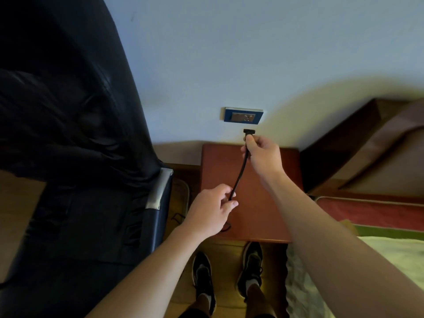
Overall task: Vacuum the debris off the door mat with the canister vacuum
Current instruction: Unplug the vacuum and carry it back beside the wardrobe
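Two hands grip a thin black cord [239,174]: right hand [263,154] pinching its flat plug [249,132], left hand [212,208] lower.

A reddish-brown wooden bedside table [259,203] is standing against the pale wall, its top seemingly bare apart from a thin black cord [226,227] trailing at its near-left edge. The wooden floor [227,294] is being stood on by two black sneakers [203,275], and a bed [378,260] is flanking the table.
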A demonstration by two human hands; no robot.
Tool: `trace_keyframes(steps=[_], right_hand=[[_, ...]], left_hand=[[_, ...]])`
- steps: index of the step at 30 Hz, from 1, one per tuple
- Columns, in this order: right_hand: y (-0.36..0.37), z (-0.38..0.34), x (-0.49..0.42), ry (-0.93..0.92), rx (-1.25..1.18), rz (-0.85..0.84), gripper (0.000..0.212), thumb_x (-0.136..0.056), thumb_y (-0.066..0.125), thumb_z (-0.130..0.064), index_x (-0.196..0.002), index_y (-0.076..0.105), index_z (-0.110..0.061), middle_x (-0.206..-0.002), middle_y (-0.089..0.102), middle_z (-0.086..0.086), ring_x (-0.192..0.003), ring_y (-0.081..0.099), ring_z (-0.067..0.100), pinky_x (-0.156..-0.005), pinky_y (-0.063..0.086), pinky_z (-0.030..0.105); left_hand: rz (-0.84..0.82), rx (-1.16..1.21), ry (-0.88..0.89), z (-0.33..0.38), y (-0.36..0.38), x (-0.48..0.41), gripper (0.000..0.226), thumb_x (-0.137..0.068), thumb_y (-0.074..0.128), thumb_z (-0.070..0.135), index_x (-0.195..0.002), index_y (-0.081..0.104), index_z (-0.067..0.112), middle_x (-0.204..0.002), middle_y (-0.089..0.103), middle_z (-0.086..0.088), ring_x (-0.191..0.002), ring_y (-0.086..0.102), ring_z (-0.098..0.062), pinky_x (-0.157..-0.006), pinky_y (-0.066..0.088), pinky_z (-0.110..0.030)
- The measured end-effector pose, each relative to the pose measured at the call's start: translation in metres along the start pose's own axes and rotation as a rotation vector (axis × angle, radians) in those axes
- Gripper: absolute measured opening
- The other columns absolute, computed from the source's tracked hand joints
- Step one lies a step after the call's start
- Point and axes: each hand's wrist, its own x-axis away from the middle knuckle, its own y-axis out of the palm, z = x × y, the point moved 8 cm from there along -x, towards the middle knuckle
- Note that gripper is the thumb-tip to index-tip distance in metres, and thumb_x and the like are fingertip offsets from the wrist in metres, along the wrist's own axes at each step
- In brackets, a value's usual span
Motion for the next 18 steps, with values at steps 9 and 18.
trace_keyframes(steps=[9,18], right_hand=[[-0.011,-0.074,0.036,-0.095,-0.032,0.007,0.021,-0.103,0.056,-0.026,-0.085,0.065,-0.022,-0.067,0.066,-0.009,-0.062,0.053,0.012,-0.063,0.046,0.028],[-0.034,-0.138,0.078,-0.177,-0.035,-0.002,0.022,-0.102,0.057,-0.024,-0.084,0.066,-0.016,-0.059,0.065,-0.01,-0.064,0.053,0.017,-0.066,0.047,0.033]], left_hand=[[0.061,-0.002,0.06,0.038,-0.047,0.018,0.021,-0.1,0.062,0.037,-0.118,0.065,0.025,-0.093,0.075,0.01,-0.082,0.07,-0.006,-0.076,0.057,-0.024],[0.132,0.023,0.109,0.095,-0.078,0.052,0.019,-0.1,0.063,0.035,-0.116,0.065,0.025,-0.089,0.074,0.011,-0.079,0.069,-0.004,-0.073,0.051,-0.018]])
